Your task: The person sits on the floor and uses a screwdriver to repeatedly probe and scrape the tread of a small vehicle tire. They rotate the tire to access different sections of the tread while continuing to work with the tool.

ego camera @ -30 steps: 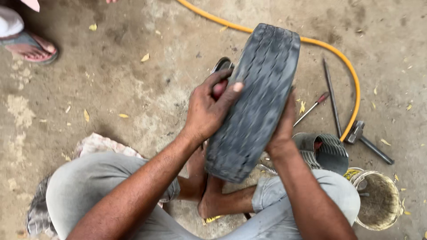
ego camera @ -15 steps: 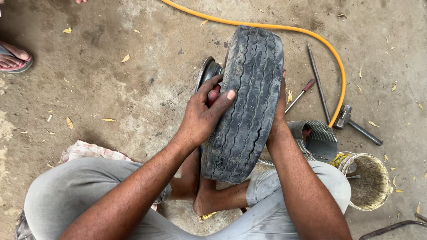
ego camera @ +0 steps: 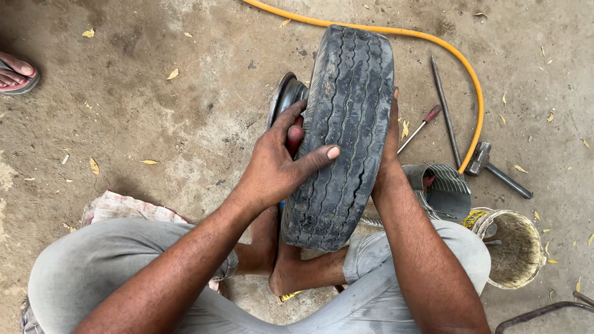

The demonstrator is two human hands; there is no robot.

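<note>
Tyre [ego camera: 346, 136] stands upright on the floor between the knees, left hand [ego camera: 278, 167] gripping tread and rim [ego camera: 286, 98], right hand [ego camera: 390, 139] pressed flat opposite. Probably best keeping both sides squeezed evenly so it doesn't tip.

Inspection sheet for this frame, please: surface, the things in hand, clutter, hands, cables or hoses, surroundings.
Surface: bare concrete floor, dusty, scattered with dry leaves.
Job's things: worn black tyre held upright on its tread; metal wheel rim showing at its left side.
Clutter: screwdriver, long metal rod, hammer, grey ribbed rubber piece, dirty bucket, checked cloth.
Hands: left hand grips the tyre's left edge, thumb across the tread; right hand flat against the right sidewall.
Cables: yellow hose curving behind the tyre.
Surroundings: another person's sandalled foot at the left edge.
</note>
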